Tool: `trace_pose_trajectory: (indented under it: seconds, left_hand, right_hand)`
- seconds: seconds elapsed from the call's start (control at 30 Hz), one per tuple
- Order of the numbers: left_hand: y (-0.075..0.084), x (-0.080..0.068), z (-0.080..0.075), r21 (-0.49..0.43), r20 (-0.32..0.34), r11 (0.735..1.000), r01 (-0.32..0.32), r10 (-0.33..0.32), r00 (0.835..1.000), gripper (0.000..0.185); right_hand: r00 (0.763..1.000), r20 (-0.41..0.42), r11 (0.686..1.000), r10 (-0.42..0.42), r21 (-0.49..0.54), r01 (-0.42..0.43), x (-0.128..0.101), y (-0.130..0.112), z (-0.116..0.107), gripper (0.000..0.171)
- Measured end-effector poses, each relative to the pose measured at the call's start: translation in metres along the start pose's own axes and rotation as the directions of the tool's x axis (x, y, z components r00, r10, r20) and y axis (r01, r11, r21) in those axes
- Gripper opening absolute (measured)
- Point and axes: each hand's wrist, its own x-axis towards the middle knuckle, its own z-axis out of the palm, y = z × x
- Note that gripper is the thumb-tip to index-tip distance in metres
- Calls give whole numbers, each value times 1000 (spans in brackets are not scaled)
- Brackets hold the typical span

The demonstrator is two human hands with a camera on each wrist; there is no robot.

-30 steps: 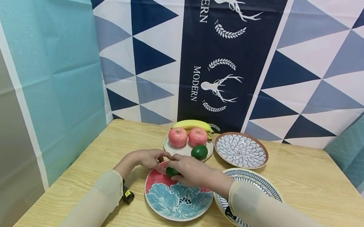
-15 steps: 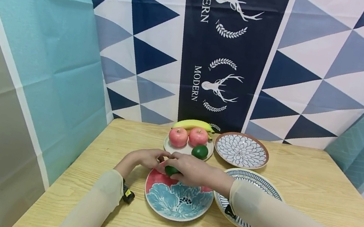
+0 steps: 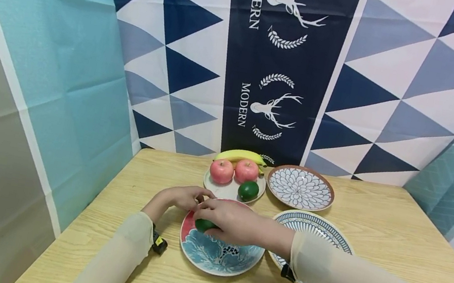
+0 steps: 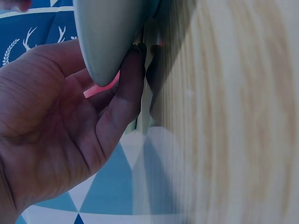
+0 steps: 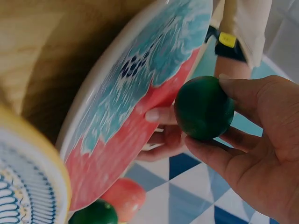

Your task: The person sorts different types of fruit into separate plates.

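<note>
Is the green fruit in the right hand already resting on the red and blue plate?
No: the green fruit is held clear of the red and blue plate in the right wrist view.

Wooden table (image 3: 395,240) (triangle-patterned backdrop (image 3: 398,90))
</note>
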Motion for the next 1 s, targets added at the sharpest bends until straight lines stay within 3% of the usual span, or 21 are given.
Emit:
trace_pose_trajectory:
  seconds: [0.3,0.57,1.0]
  left_hand:
    - [0,-1,1,-16,-14,999,30,-30,999,45]
    - [1,-1,0,-12,-18,999,47,-47,999,47]
    - [-1,-1,1,-7,-14,999,39,-39,999,47]
  right_hand:
    - [995,100,999,-10,-42,15,-3,-21,7,44]
    - [994,100,999,-38,-32,41,-6,-24,14,41]
    - [994,105,1000,-6,-9,7,-7,-23,16,44]
